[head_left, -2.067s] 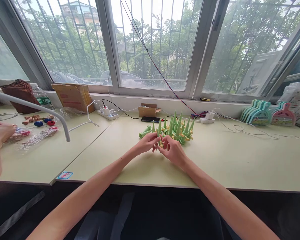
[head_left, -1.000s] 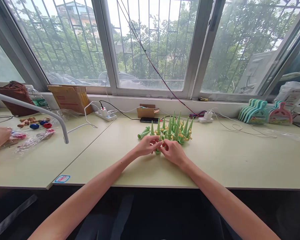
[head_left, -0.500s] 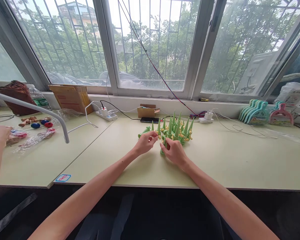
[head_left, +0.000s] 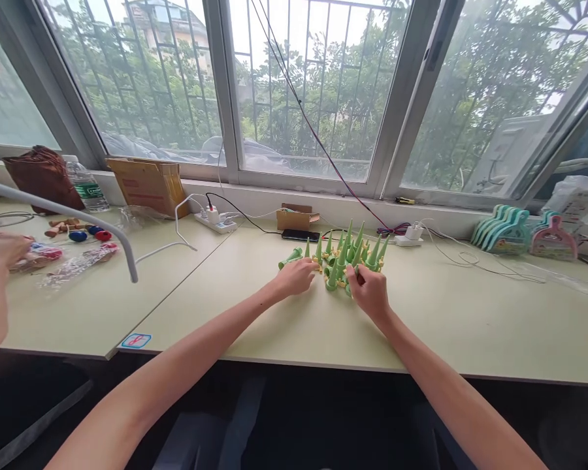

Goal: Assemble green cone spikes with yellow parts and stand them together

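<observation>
A cluster of green plant watering spikes (head_left: 342,261) with small yellow valves stands on the table before me, most pointing upward. At its right front, my right hand (head_left: 371,292) is closed in a pinch around one green watering spike (head_left: 357,268), mostly covered by the fingers. My left hand (head_left: 298,277) is at the left side of the cluster, fingers bent together beside a yellow valve (head_left: 316,264); what its fingertips hold is hidden. Another green spike (head_left: 291,258) lies on its side just beyond the left hand.
Behind the cluster are a black phone (head_left: 300,235) and an open cardboard box (head_left: 296,218). Power strips (head_left: 216,222) and cables run along the back. Hangers (head_left: 504,230) stand at right. A white lamp arm (head_left: 127,251) crosses the left, near another person's hand (head_left: 2,251).
My right hand has let go of a spike, now upright at the cluster's front, and moved right to another. My left hand has reached closer to the spikes. The view has shifted slightly.
</observation>
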Demonstrator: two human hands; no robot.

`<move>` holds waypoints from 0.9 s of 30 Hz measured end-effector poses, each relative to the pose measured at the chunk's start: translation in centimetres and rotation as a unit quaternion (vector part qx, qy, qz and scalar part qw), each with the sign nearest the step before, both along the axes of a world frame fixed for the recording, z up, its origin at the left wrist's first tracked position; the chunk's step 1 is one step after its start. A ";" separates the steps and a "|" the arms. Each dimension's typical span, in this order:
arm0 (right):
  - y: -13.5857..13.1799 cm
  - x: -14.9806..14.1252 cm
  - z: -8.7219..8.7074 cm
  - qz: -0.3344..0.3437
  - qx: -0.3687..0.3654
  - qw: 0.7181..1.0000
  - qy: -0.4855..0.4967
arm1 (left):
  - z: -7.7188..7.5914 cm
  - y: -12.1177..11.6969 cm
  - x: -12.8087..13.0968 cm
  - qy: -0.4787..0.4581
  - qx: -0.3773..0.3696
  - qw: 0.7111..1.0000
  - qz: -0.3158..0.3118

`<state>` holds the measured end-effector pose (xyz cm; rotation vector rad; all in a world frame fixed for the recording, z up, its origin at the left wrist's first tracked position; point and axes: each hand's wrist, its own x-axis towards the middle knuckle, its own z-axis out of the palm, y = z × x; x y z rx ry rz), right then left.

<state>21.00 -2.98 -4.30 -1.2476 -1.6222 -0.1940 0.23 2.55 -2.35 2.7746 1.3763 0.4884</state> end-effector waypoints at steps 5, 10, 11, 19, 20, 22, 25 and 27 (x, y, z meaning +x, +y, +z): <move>0.2 0.4 -0.1 -0.015 -0.026 1.000 -0.009 | 0.1 1.3 1.4 0.027 -0.014 0.999 -0.012; 0.3 0.4 -0.2 -0.016 -0.035 0.999 -0.022 | 0.0 1.8 2.5 0.063 -0.018 0.998 0.010; 0.3 0.4 -0.2 -0.016 -0.036 0.999 -0.023 | 0.0 1.8 2.5 0.063 -0.017 0.998 0.010; 0.3 0.4 -0.1 -0.005 -0.063 0.998 -0.014 | 0.3 1.2 2.0 0.079 -0.012 0.997 -0.003; 0.3 0.4 -0.1 -0.005 -0.065 0.998 -0.014 | 0.4 1.1 1.9 0.080 -0.013 0.997 -0.004; 0.3 0.4 -0.1 -0.006 -0.068 0.998 -0.014 | 0.6 0.7 1.9 0.080 -0.015 0.997 -0.009; 0.4 0.5 -0.2 -0.006 -0.070 0.997 -0.017 | 0.9 0.2 1.9 0.078 -0.017 0.997 -0.015; 0.4 0.5 -0.2 -0.006 -0.071 0.997 -0.018 | 0.9 0.0 2.1 0.072 -0.017 0.997 -0.011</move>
